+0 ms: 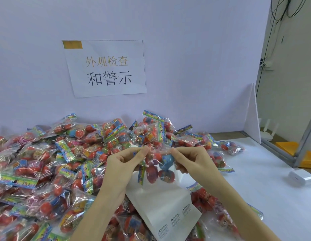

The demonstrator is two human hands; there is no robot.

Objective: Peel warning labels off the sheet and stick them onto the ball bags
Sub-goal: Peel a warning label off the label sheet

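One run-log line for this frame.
both hands hold ball bag | label sheet below | three labels left

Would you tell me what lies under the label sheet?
The label sheet rests on piled ball bags that show around its edges; whatever is directly beneath it is covered.

A pale lilac wall (pixel 186 49) carries a paper sign (pixel 106 68) with Chinese characters. Right of the sign, a white foam board (pixel 253 115) leans upright beside a metal-framed panel (pixel 290 84); black cables (pixel 283 7) hang above it.
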